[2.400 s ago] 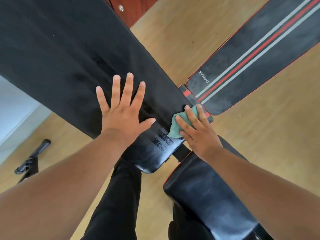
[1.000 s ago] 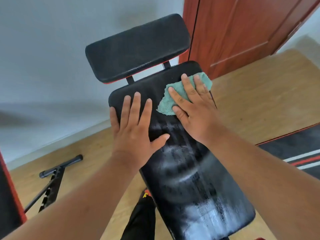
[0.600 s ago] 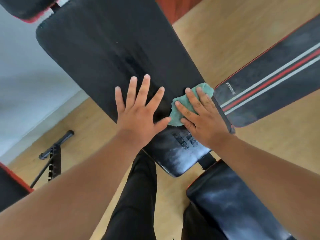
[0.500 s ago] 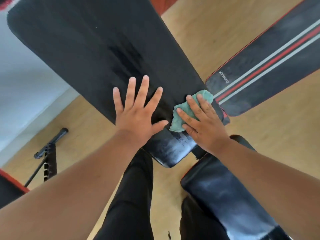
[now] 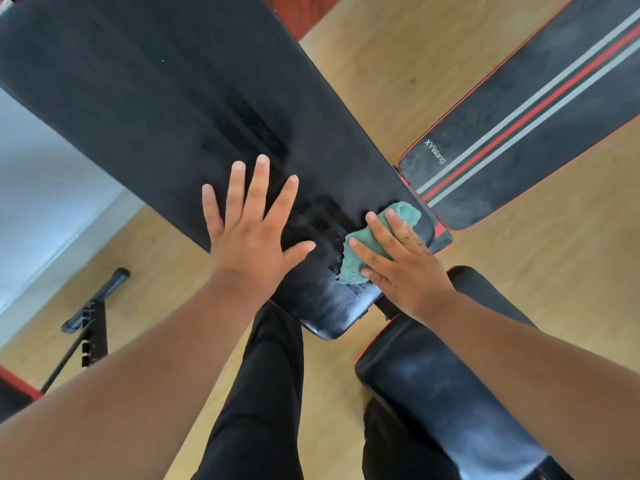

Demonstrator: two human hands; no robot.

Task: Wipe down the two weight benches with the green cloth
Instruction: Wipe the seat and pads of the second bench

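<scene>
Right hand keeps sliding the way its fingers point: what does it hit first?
The right hand, flat on the green cloth, points up-right. It would likely run off the backrest pad edge, then pass over the striped mat; depth unclear.

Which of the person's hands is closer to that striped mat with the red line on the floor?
Right. The right hand presses the green cloth at the bench pad's edge beside the striped mat; the left hand lies flat farther away.
</scene>
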